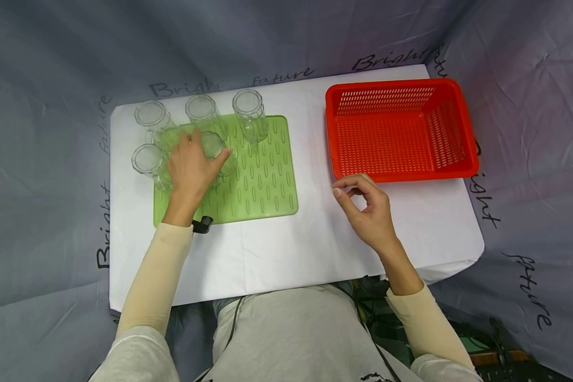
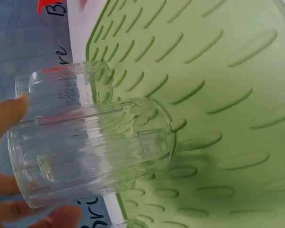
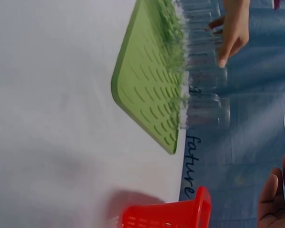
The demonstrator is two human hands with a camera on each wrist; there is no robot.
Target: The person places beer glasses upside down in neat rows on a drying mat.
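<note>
Several clear drinking glasses stand on a green ribbed mat [image 1: 267, 185]. My left hand [image 1: 191, 164] is at the top end of the front middle glass [image 1: 211, 144], its thumb and fingers spread around that end. In the left wrist view the thumb lies by the upper edge of this glass [image 2: 99, 147], while a blurred fingertip shows below it. Two glasses are on the left, one at the back left [image 1: 150, 114] and one in front of it [image 1: 148, 159]. My right hand [image 1: 367, 212] hovers over the table with fingers loosely bent, holding nothing.
A red plastic basket [image 1: 331, 132] with perforated walls sits on the right of the white-covered table [image 1: 267, 254], just beyond my right hand. Two more glasses stand along the back of the mat, including one at its right [image 1: 249, 114]. Grey cloth [image 1: 286, 32] with handwriting hangs around the table.
</note>
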